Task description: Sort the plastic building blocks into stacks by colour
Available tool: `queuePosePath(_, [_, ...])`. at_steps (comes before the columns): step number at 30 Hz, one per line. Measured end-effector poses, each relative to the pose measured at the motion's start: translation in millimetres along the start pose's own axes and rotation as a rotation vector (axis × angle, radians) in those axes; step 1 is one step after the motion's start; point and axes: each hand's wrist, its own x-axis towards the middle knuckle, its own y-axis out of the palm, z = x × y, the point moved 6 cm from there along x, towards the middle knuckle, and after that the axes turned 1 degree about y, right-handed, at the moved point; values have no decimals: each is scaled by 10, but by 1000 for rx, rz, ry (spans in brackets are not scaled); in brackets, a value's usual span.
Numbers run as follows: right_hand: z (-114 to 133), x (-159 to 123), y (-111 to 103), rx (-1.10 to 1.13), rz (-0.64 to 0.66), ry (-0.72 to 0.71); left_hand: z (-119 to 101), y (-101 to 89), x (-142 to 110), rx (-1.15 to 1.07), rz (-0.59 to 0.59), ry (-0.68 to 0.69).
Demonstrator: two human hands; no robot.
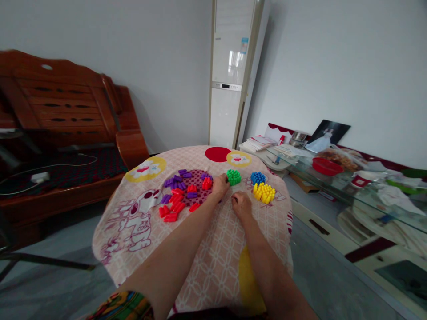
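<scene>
My left hand (220, 186) reaches to the left edge of an upright bunch of small green plastic pieces (233, 177). Its fingers are curled, and I cannot tell whether they grip a piece. My right hand (241, 205) rests on the cloth below the green bunch, fingers curled in; anything inside them is hidden. To its right stand a bunch of yellow pieces (264, 193) and, just behind, a bunch of blue pieces (258, 178). Left of my left hand, red pieces (177, 206) and purple pieces (175, 181) lie scattered, some of the red in small groups.
A patterned cloth (213, 262) covers the round table. To the right runs a glass-topped cabinet (353, 195) with a red bowl (328, 166), bags and papers. A wooden bench (66, 111) is at left, a tall white air conditioner (227, 106) behind.
</scene>
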Motion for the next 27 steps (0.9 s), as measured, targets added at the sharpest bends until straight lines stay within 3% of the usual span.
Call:
queuePosePath(6, [-1,-1,-11,5,0,-3,10,43,19,14,3,-9])
queuePosePath(11, [4,0,-17,19,-2,-15,21,-53,-43,16,-10,-6])
queuePosePath(20, [-47,-6,5,42,3,-7,71,-170,-446,12,0,156])
queuePosePath(27, [-78,-2,10,56,3,-8,-80,-140,-673,18,65,225])
